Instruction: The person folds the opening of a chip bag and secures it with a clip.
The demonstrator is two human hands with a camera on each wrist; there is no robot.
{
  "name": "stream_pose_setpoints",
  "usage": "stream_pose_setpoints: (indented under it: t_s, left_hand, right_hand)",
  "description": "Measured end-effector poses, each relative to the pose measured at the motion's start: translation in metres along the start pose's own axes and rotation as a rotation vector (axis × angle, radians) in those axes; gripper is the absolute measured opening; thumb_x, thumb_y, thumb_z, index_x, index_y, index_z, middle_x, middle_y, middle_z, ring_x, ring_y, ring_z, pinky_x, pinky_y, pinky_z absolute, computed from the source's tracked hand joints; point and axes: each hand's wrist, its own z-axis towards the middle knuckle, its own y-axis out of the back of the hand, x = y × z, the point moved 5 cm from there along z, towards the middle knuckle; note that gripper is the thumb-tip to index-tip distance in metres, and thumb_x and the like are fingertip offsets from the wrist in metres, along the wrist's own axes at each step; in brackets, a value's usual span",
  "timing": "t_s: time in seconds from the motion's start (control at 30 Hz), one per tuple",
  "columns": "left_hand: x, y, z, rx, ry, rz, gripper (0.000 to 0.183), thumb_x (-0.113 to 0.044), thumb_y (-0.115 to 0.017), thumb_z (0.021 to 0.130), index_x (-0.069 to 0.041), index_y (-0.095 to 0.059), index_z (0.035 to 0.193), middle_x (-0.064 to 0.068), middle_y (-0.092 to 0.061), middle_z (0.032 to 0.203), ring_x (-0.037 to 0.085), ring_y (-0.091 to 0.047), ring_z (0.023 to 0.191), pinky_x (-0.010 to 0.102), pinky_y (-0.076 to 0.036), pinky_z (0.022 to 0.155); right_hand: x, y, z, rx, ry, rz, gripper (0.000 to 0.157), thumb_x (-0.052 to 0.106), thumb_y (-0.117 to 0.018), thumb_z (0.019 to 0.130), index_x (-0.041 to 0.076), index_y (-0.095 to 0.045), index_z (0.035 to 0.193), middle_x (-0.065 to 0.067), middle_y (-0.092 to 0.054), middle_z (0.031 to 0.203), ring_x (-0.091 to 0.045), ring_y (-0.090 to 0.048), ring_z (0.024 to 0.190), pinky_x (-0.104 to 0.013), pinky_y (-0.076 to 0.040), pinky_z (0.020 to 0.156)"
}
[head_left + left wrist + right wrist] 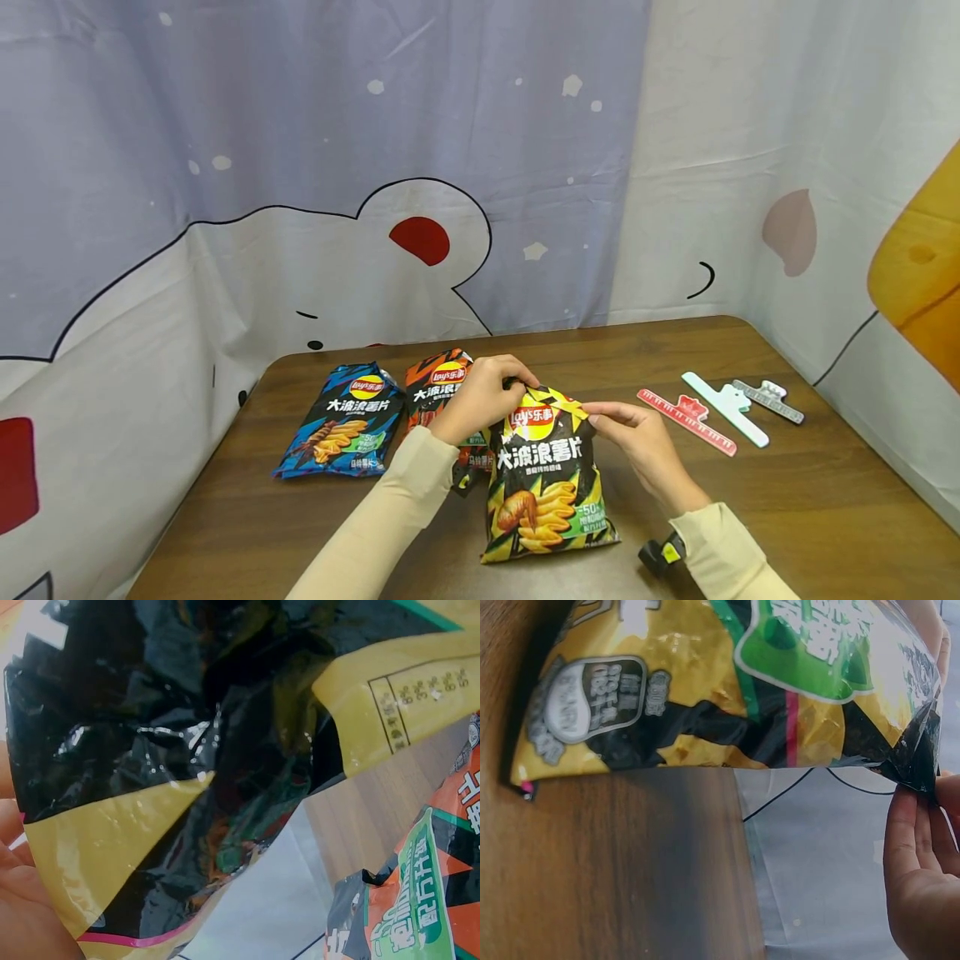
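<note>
A black and yellow bag of potato chips point(543, 467) stands tilted near the table's front, its lower edge at the wood. With thumb and fingers, my left hand point(487, 396) pinches its top left corner. The top right corner is between the thumb and fingers of my right hand point(637, 442). In the left wrist view the back of the chip bag point(142, 742) fills most of the picture. From the right wrist, the bag point(705, 697) looks puffed, and the right hand point(922, 877) grips its gathered top corner.
Left of the held bag lie a blue chip bag point(345, 425) and an orange-red chip bag point(435, 392), the latter partly behind my left hand. On the right lie a red clip point(686, 422), a mint clip point(727, 408) and a grey clip point(768, 400). A printed curtain point(555, 275) hangs behind the table.
</note>
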Motion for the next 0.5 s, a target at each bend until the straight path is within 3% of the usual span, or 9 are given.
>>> stream_pose_setpoints:
  t_s: [0.2, 0.37, 0.5]
  left_hand:
    - [0.0023, 0.0000, -0.0006, 0.007, 0.034, -0.032, 0.026, -0.004, -0.051, 0.091, -0.014, -0.075, 0.095, 0.000, -0.069, 0.103, 0.008, -0.036, 0.040, 0.023, -0.039, 0.051]
    - [0.0017, 0.0002, -0.0015, 0.017, 0.035, -0.052, 0.024, -0.010, -0.051, 0.092, -0.013, -0.075, 0.096, 0.000, -0.069, 0.104, 0.011, -0.037, 0.039, 0.024, -0.041, 0.051]
    - [0.0009, -0.0008, -0.0012, 0.014, 0.005, -0.035, 0.020, -0.017, -0.056, 0.094, -0.013, -0.075, 0.098, -0.001, -0.070, 0.102, 0.007, -0.056, 0.062, 0.023, -0.047, 0.064]
  right_hand:
    - [0.0000, -0.0003, -0.0010, 0.019, 0.012, 0.030, 0.031, 0.005, -0.066, 0.089, -0.014, -0.063, 0.112, 0.012, -0.073, 0.091, -0.004, -0.067, 0.089, -0.023, -0.053, 0.079]
    - [-0.0001, -0.0005, -0.0019, 0.033, 0.015, 0.071, 0.022, 0.008, -0.068, 0.089, -0.005, -0.070, 0.106, 0.010, -0.073, 0.092, -0.005, -0.067, 0.087, -0.023, -0.054, 0.078]
    - [-0.0008, 0.0001, -0.0018, 0.019, 0.009, 0.073, 0.013, 0.009, -0.068, 0.089, 0.005, -0.073, 0.100, 0.010, -0.073, 0.090, -0.005, -0.066, 0.084, -0.024, -0.054, 0.076]
